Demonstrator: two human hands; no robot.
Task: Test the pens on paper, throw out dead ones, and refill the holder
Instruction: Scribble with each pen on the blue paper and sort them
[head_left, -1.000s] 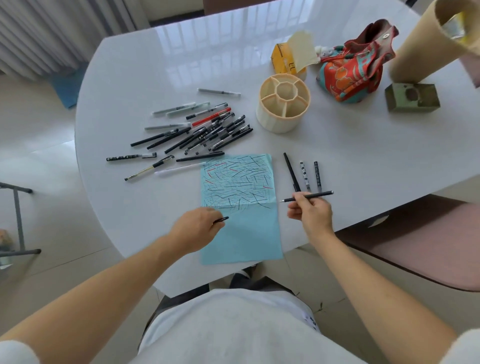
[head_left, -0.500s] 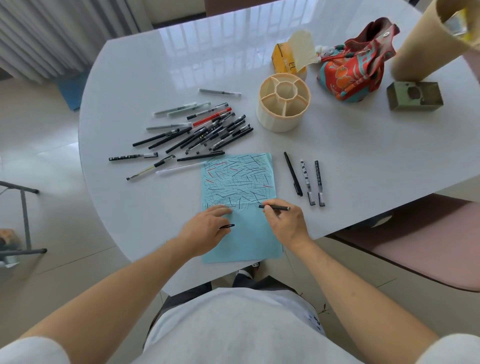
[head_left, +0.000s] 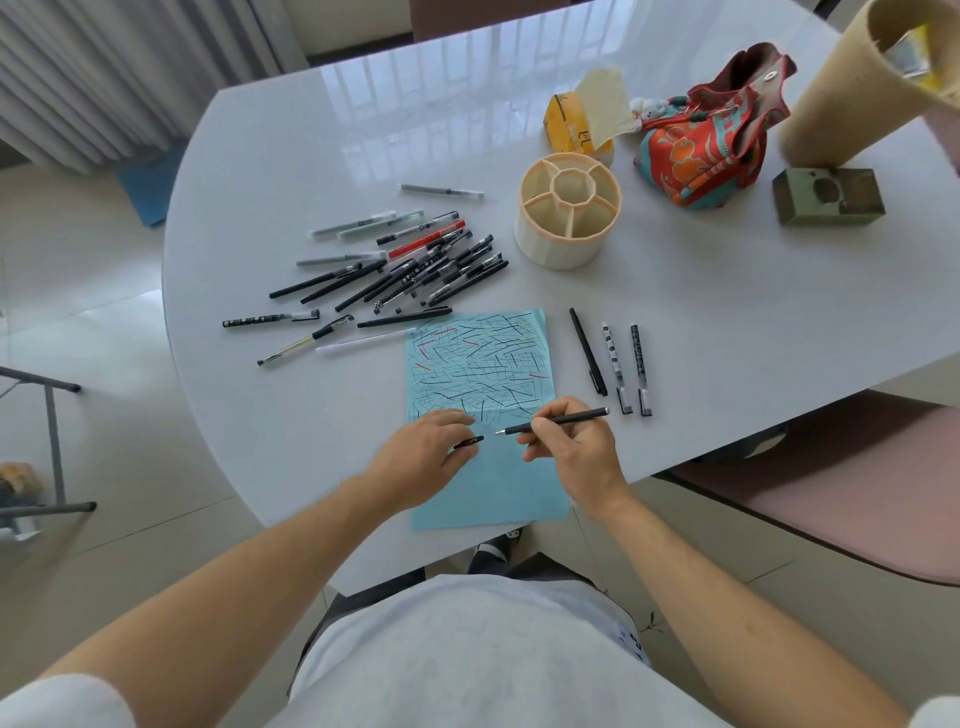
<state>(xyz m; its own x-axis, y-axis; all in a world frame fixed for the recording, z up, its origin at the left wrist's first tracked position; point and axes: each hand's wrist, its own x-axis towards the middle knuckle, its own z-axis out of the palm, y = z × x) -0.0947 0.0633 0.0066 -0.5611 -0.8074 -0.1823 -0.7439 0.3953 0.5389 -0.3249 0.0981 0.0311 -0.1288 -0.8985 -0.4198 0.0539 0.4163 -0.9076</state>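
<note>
Head view: at lower centre of the frame, the right hand (head_left: 571, 447) pinches a black pen (head_left: 558, 422), its tip just above the blue paper (head_left: 488, 488). The left hand (head_left: 423, 452) rests on the paper, gripping a black pen cap (head_left: 468, 442). The cream pen holder (head_left: 569, 210), upper centre, has a centre well and ring compartments, all empty. Loose pens (head_left: 410, 270) are piled to its left; three pens (head_left: 613, 364) lie right of the paper. The white table (head_left: 727, 322) carries everything.
</note>
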